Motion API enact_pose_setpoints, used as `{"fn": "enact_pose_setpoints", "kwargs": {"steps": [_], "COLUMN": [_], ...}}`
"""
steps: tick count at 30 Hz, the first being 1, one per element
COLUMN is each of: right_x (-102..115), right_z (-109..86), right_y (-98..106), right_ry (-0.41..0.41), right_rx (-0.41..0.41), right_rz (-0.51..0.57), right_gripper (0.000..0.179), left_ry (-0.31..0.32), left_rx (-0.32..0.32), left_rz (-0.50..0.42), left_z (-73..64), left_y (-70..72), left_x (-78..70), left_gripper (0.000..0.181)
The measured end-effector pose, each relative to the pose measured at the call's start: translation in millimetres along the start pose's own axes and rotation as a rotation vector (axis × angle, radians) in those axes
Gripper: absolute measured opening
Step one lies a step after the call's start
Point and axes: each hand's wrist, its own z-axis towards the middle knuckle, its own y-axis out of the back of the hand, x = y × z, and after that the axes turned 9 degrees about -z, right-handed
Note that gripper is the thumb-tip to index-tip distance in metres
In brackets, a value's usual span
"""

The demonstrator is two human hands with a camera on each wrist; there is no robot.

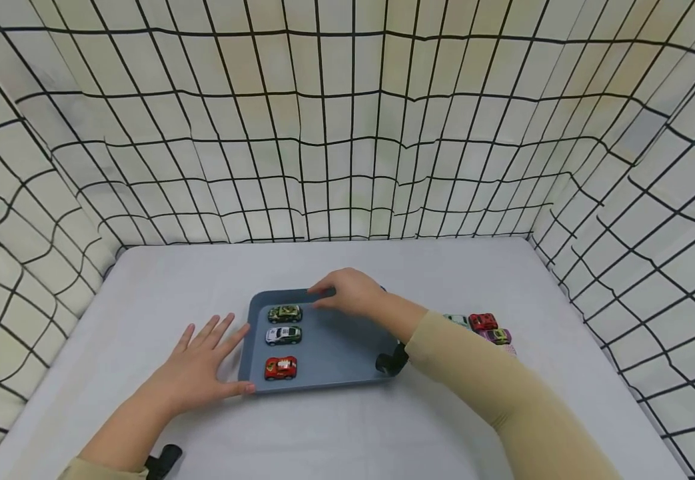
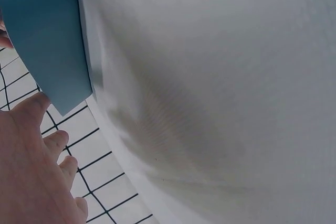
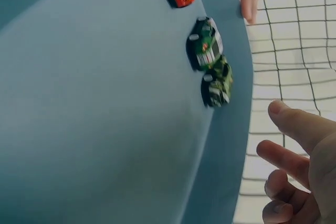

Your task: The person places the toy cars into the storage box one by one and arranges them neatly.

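Blue-grey tray [image 1: 341,347] is sitting in the middle of the white table [image 1: 347,427], and from what I can see this is only partway along. Three toy cars are on it so far, lined up down the left side: a camo car [image 1: 284,313] at the far end, a white-and-dark car [image 1: 284,335] just beside it, then a bigger gap to a red car with flames [image 1: 280,368]. Rest of the tray looks bare where I can see it. Off to the right on the table there's a bunch not on it, including a dark red car [image 1: 482,322] and a purple-and-green car [image 1: 498,335]; the sleeve [image 1: 491,380] hides part of that group, so no exact count. As for the hands, they're well apart: the left hand [image 1: 200,370] has its fingers spread, thumb at the near left corner; the right hand [image 1: 352,292] is at the far rim, thumb and index apart, nothing between them.
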Motion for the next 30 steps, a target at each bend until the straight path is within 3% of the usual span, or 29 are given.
{"fn": "enact_pose_setpoints", "kwargs": {"steps": [9,30], "right_x": [-40.8,-142.0], "right_z": [-39.6,-153.4], "right_y": [17.6,30.9], "right_ry": [-0.075,-0.161], "right_rx": [-0.021,-0.036], "right_rz": [0.049,0.023], "right_gripper": [0.038,0.043], "left_ry": [0.005,0.0], "left_rx": [0.005,0.002], "left_rz": [0.002,0.003], "left_z": [1.1,1.8], "left_y": [1.3,-2.3], "left_x": [0.3,1.4], "left_gripper": [0.113,0.115]}}
